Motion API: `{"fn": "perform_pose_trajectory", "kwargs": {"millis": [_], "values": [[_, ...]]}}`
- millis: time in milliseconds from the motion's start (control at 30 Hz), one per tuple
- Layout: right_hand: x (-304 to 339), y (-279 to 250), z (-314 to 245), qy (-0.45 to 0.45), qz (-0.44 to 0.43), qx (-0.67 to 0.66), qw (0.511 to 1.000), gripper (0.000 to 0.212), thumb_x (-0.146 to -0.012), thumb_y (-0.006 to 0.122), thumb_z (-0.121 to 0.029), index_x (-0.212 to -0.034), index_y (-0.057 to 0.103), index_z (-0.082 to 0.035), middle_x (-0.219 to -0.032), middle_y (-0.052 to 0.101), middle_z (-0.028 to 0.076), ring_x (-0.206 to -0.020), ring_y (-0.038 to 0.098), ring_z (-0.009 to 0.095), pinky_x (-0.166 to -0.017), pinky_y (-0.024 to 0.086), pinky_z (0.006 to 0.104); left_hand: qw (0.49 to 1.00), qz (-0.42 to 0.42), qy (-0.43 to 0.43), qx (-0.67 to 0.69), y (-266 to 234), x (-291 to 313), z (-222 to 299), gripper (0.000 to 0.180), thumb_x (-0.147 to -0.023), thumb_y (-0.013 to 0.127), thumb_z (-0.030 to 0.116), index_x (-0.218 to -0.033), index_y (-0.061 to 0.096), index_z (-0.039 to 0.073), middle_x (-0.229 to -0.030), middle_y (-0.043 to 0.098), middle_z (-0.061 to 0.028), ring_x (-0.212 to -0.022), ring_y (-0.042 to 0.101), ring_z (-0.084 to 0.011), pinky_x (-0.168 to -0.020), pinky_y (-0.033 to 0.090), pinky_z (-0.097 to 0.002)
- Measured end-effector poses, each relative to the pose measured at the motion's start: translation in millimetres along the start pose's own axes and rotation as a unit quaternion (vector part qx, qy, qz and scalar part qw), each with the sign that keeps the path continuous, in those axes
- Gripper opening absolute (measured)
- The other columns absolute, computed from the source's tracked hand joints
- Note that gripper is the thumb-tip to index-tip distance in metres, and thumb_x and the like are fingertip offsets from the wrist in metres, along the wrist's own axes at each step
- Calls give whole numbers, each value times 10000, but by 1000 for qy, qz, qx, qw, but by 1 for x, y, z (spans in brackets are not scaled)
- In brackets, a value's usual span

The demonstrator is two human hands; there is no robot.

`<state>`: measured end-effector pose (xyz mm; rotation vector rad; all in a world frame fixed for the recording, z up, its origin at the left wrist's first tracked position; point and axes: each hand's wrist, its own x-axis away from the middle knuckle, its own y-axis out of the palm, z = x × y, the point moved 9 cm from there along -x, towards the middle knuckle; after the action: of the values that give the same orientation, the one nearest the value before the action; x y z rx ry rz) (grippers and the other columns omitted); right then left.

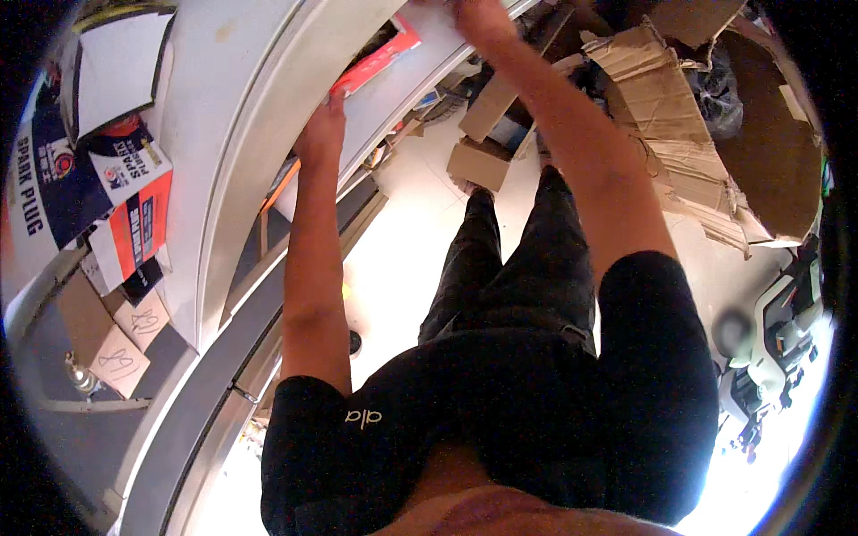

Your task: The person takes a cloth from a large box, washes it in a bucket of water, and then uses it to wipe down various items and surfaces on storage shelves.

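Note:
A red open box (382, 61) with a dark inside lies on the white shelf top at the upper edge of the view. My left hand (322, 134) is closed at its near left corner, with thumb and fingertips against the red side. My right hand (478, 22) reaches to the far right side of the box and is partly cut off by the picture's top edge. Its fingers are blurred, so what they touch does not show.
Dark blue and white printed boxes (63, 174) and an orange-and-white box (138, 228) stand at the left beyond the curved white counter edge (234, 170). Small brown cartons (121, 357) lie below. Torn cardboard (657, 107) and an open carton (480, 165) sit on the floor at right.

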<state>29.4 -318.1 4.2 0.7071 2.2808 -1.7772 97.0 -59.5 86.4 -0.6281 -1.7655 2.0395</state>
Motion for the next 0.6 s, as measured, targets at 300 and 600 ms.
{"fn": "perform_pose_trajectory", "kwargs": {"millis": [300, 600], "values": [[32, -19, -79, -70, -79, 13, 994, 485, -750, 526, -101, -1228, 513, -24, -1347, 438, 63, -1247, 391, 251, -1018, 385, 328, 996, 86, -29, -4, -15, 17, -39, 792, -759, 710, 394, -1366, 299, 94, -1115, 566, -196, -1009, 568, -357, -829, 460, -440], [-62, 44, -48, 35, -28, 47, 998, 413, -855, 451, -208, -1210, 555, -23, -1265, 512, 159, -1230, 398, 329, -1041, 305, 412, 983, 102, -131, 83, -23, 17, -26, 602, -743, 668, 518, -932, 575, -47, -916, 608, -213, -878, 579, -382, -762, 448, -441]]}}
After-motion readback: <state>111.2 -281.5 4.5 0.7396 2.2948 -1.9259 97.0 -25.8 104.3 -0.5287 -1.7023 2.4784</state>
